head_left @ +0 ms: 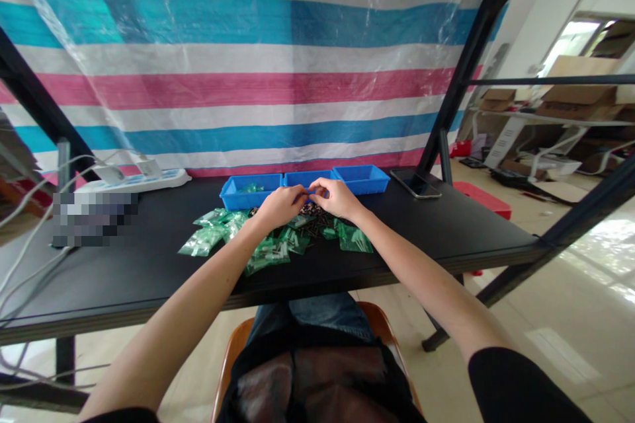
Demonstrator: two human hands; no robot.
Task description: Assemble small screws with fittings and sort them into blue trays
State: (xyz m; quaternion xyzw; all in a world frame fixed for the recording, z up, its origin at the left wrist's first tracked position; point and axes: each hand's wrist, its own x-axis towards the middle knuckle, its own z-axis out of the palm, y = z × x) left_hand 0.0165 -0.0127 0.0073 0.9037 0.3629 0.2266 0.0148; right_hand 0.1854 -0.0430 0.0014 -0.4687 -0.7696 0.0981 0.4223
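Note:
My left hand and my right hand meet fingertip to fingertip just in front of the middle blue bin. The fingers of both are closed in a pinch; whatever they hold is too small to make out. Under them lies a loose pile of small dark screws. Green-tinted plastic bags with small parts inside are spread around the pile, mostly to the left. Another such bag rests beneath my right wrist. Some green bags sit in the left blue bin.
The right blue bin adjoins the middle one. A phone lies on the black table at the right. A white power strip with plugs and cables is at the left. Black frame posts and a striped sheet stand behind.

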